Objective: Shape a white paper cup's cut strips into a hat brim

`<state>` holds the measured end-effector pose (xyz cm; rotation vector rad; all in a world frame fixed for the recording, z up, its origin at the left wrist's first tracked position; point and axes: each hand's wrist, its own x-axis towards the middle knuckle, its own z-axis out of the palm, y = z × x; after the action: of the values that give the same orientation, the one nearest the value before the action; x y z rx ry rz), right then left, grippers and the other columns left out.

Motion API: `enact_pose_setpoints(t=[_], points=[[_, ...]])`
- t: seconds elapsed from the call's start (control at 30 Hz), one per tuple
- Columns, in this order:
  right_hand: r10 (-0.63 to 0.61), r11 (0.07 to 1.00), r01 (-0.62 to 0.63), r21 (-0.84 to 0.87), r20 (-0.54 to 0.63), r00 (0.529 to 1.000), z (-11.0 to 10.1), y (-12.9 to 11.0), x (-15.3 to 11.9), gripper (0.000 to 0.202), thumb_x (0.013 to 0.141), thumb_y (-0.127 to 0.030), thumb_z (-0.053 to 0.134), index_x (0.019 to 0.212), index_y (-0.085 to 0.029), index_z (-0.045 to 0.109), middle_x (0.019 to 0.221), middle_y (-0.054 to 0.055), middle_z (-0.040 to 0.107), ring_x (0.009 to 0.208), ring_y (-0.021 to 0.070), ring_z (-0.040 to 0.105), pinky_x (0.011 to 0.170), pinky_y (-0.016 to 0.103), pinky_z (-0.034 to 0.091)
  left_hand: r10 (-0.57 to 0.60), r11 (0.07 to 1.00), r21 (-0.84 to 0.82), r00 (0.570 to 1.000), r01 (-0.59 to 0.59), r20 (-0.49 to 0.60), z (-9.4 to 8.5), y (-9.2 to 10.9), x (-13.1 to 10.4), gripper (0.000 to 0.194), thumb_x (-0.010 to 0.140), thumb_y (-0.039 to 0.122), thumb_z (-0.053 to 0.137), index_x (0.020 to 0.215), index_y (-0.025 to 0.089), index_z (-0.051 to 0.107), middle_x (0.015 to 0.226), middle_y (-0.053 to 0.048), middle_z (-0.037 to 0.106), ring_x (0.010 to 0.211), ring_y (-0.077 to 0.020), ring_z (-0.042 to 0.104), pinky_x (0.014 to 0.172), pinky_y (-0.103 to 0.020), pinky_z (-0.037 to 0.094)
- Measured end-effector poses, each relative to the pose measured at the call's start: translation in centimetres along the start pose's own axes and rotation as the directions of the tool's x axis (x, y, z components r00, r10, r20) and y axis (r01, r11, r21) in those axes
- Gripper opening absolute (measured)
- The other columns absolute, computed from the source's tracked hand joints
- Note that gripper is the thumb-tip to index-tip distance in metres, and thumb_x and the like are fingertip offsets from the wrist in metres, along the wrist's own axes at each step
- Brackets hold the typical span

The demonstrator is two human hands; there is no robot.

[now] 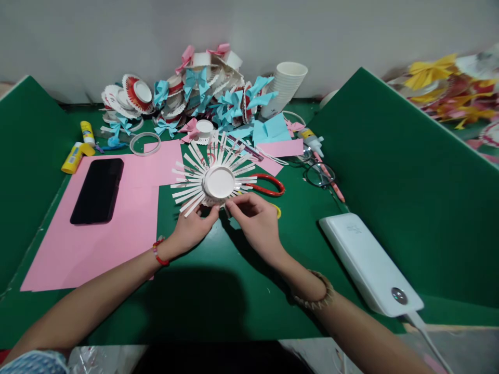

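A white paper cup (219,183), its wall cut into many thin strips fanned out around the round base, is held over the green table. My left hand (194,228) pinches its near lower edge, thumb on top and the other fingers hidden beneath. Right beside it, my right hand (257,221) pinches the same edge or a strip there between thumb and forefinger. Just behind the cup and to the right, red-handled scissors (268,185) lie on the table, partly covered by the strips.
Pink paper (136,244) with a black phone (97,191) lies left. A white power bank (370,265) and glasses (320,174) lie right. Decorated cups (195,88) and a cup stack (286,85) stand behind. Green partitions (413,192) flank the table.
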<state>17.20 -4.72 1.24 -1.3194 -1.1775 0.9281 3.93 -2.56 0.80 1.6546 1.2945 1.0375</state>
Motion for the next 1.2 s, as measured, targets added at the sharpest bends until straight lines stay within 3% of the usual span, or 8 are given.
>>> enact_pose_setpoints(t=[0.13, 0.3, 0.5, 0.67, 0.83, 0.93, 1.07, 1.2], points=[[0.035, 0.998, -0.034, 0.059, -0.012, 0.999, 0.0, -0.2, 0.05, 0.009, 0.069, -0.023, 0.065, 0.067, -0.017, 0.06, 0.063, -0.001, 0.063, 0.059, 0.0105, 0.057, 0.058, 0.024, 0.047, -0.048, 0.994, -0.095, 0.998, 0.052, 0.049, -0.12, 0.38, -0.03, 0.024, 0.071, 0.028, 0.052, 0.091, 0.015, 0.056, 0.096, -0.011, 0.069, 0.089, -0.0184, 0.065, 0.084, -0.03, 0.05], [0.094, 0.99, -0.088, 0.113, -0.049, 0.994, 0.0, -0.5, -0.02, 0.01, 0.065, -0.022, 0.068, 0.065, -0.017, 0.059, 0.058, -0.003, 0.06, 0.052, 0.0088, 0.054, 0.051, 0.022, 0.045, -0.118, 0.971, -0.206, 0.992, 0.122, 0.033, -0.08, 0.17, -0.18, 0.029, 0.067, 0.031, 0.06, 0.091, 0.014, 0.057, 0.1, -0.011, 0.069, 0.094, -0.0199, 0.065, 0.088, -0.032, 0.049], [0.082, 0.984, -0.067, 0.162, -0.083, 0.993, 0.33, -0.23, -0.27, 0.013, 0.064, -0.021, 0.07, 0.069, -0.019, 0.058, 0.064, -0.002, 0.061, 0.058, 0.01, 0.058, 0.057, 0.024, 0.049, -0.159, 0.961, -0.215, 0.985, 0.171, 0.073, -0.12, 0.26, -0.26, 0.031, 0.067, 0.032, 0.064, 0.092, 0.013, 0.059, 0.102, -0.011, 0.069, 0.095, -0.0209, 0.065, 0.088, -0.032, 0.049], [0.071, 0.983, -0.065, 0.17, -0.029, 0.997, 0.35, -0.12, -0.21, 0.009, 0.067, -0.02, 0.067, 0.073, -0.02, 0.06, 0.068, -0.002, 0.064, 0.063, 0.0114, 0.061, 0.061, 0.025, 0.051, -0.145, 0.979, -0.134, 0.986, 0.156, 0.087, -0.47, -0.03, 0.05, 0.031, 0.069, 0.031, 0.063, 0.094, 0.015, 0.061, 0.103, -0.011, 0.069, 0.098, -0.022, 0.063, 0.093, -0.036, 0.046], [0.074, 0.99, -0.071, 0.12, -0.02, 0.997, 0.09, -0.26, 0.06, 0.006, 0.067, -0.022, 0.066, 0.069, -0.018, 0.061, 0.067, -0.001, 0.065, 0.061, 0.0118, 0.06, 0.06, 0.026, 0.051, -0.144, 0.959, -0.233, 0.985, 0.162, 0.094, -0.47, -0.15, 0.05, 0.029, 0.067, 0.03, 0.065, 0.093, 0.015, 0.062, 0.101, -0.011, 0.07, 0.096, -0.0209, 0.064, 0.089, -0.034, 0.049], [0.09, 0.989, -0.086, 0.119, -0.027, 0.996, -0.03, -0.32, 0.16, 0.007, 0.068, -0.022, 0.066, 0.07, -0.018, 0.061, 0.066, -0.001, 0.065, 0.06, 0.0115, 0.06, 0.061, 0.026, 0.051, -0.115, 0.956, -0.265, 0.991, 0.128, 0.065, -0.44, 0.18, 0.0, 0.019, 0.069, 0.029, 0.063, 0.083, 0.015, 0.063, 0.09, -0.008, 0.072, 0.085, -0.0185, 0.066, 0.082, -0.032, 0.052], [0.086, 0.988, -0.083, 0.13, -0.024, 0.996, -0.06, -0.3, 0.19, 0.006, 0.068, -0.022, 0.065, 0.069, -0.017, 0.061, 0.064, -0.001, 0.064, 0.059, 0.011, 0.058, 0.059, 0.026, 0.05, -0.098, 0.965, -0.24, 0.994, 0.106, 0.047, -0.48, 0.43, 0.02, 0.015, 0.072, 0.029, 0.059, 0.075, 0.014, 0.063, 0.081, -0.006, 0.071, 0.075, -0.0161, 0.065, 0.077, -0.03, 0.053], [0.094, 0.987, -0.09, 0.134, -0.023, 0.995, -0.05, -0.23, 0.16, 0.007, 0.068, -0.022, 0.065, 0.069, -0.017, 0.061, 0.066, 0.0, 0.065, 0.06, 0.0112, 0.059, 0.061, 0.026, 0.05, -0.087, 0.97, -0.225, 0.996, 0.093, 0.038, -0.44, 0.24, 0.05, 0.016, 0.07, 0.028, 0.061, 0.079, 0.014, 0.064, 0.085, -0.007, 0.072, 0.078, -0.0164, 0.064, 0.078, -0.03, 0.052]])
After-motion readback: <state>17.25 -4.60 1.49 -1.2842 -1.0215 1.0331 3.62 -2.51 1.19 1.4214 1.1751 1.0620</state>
